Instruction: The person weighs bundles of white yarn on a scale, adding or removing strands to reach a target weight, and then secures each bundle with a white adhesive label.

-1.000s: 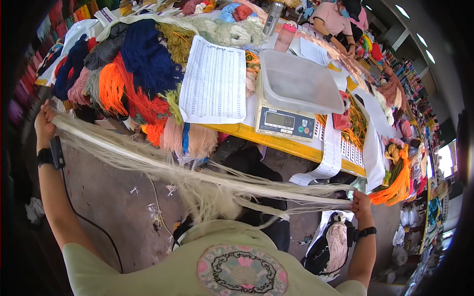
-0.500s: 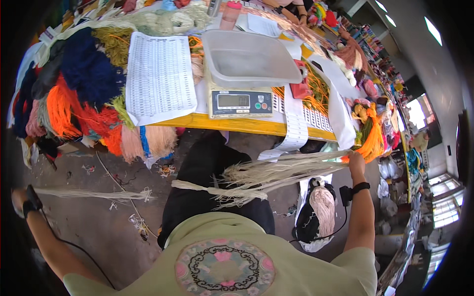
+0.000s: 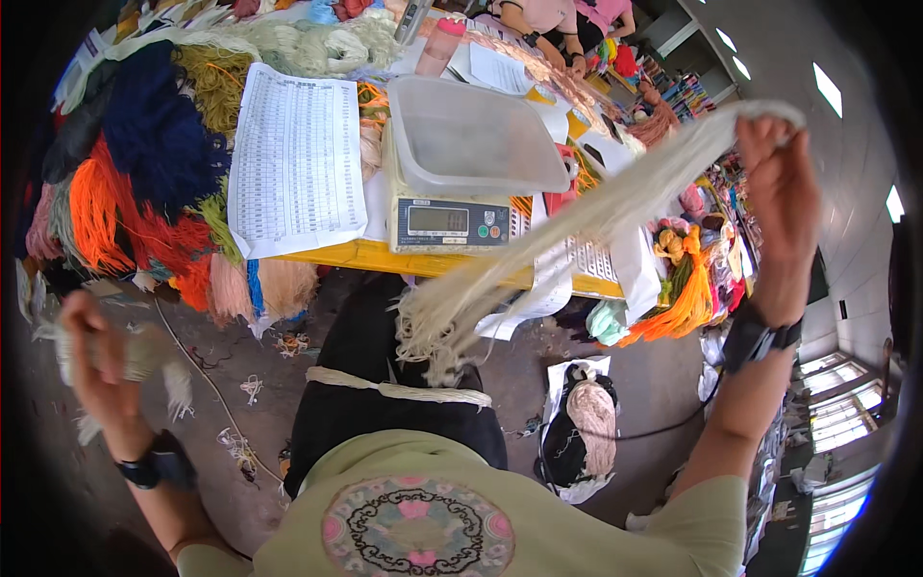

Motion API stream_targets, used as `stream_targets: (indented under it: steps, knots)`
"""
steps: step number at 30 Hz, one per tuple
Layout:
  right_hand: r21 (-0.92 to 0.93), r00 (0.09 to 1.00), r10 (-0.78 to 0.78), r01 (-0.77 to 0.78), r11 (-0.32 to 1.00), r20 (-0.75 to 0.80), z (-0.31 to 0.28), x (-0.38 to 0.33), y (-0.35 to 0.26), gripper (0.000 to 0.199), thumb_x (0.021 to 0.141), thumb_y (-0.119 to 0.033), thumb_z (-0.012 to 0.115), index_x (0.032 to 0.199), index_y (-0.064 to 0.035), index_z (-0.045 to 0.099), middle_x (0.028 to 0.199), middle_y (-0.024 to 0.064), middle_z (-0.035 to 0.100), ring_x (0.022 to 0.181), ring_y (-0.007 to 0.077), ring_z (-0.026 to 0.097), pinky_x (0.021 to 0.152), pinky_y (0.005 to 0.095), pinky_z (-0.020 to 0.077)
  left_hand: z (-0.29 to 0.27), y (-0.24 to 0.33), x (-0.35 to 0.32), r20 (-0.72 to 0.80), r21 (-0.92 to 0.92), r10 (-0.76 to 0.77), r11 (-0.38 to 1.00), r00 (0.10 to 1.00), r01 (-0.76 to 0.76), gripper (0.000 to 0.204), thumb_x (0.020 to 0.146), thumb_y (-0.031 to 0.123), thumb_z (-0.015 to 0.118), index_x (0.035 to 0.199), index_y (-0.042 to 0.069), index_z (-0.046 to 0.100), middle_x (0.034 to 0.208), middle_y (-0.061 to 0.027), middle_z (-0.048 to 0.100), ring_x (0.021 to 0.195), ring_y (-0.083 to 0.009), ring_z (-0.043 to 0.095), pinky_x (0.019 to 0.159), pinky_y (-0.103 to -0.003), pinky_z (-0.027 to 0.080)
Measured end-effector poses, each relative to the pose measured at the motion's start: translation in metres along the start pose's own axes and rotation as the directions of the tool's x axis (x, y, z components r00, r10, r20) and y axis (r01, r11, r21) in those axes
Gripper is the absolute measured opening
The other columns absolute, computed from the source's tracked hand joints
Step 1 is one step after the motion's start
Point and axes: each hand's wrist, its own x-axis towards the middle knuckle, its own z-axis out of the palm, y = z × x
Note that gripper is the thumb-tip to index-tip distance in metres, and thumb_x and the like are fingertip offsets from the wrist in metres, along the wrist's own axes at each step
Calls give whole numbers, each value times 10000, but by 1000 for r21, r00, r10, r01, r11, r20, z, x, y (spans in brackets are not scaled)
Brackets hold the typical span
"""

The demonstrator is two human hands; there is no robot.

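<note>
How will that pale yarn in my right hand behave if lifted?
Probably floppy: the yarn trails from your right hand to a curled end. Likely light, since it's just thin, loose strands. It may tangle, as strands bunch at that end.

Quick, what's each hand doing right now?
Left hand: blurred, short pale yarn alongside; grip can't be told.
Right hand: closed, holding up long pale yarn.
</note>
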Motion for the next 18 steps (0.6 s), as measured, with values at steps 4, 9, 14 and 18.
stream_targets:
  steps: [4, 9, 14, 18]
  knots:
    - [-168, 994, -90, 100, 981, 68, -20, 92, -85, 215, 1010, -146, 425, 1033, 39, 531, 1119, 190, 590, 1130, 303, 556, 1128, 451, 338, 80, -28, -30, 32, 150, -168, 975, 985, 161, 305, 989, 274, 520, 1157, 28, 587, 740, -67, 604, 373, -32, 336, 379, -171, 246]
    - [-330, 857, -424, 326, 886, -292, 44, 156, -53, 253, 969, -203, 499, 761, -60, 509, 639, 32, 487, 617, 188, 493, 655, 328, 476, 120, -32, -46, 188, 163, -313, 945, 931, 285, 594, 930, 361, 608, 1396, 42, 425, 829, -143, 656, 395, -62, 448, 386, -168, 324]
    - [-638, 966, -257, 216, 739, 29, -11, 150, 47, 226, 974, -231, 507, 922, -40, 614, 946, 74, 643, 865, 196, 615, 835, 334, 499, 181, -33, -34, 627, -305, -345, 717, 699, 627, 1115, 777, 209, 789, 1538, 296, -21, 1395, -287, 437, 755, -287, 711, 422, -179, 401]
    - [-927, 993, 82, 52, 371, 88, -29, 62, 185, 189, 949, -214, 487, 1045, -60, 539, 927, 187, 638, 866, 338, 634, 788, 402, 497, 229, -78, 0, 861, 59, -248, 916, 444, 398, 581, 904, 150, 620, 1440, 104, 402, 1456, -182, 413, 874, -179, 691, 730, -281, 514]
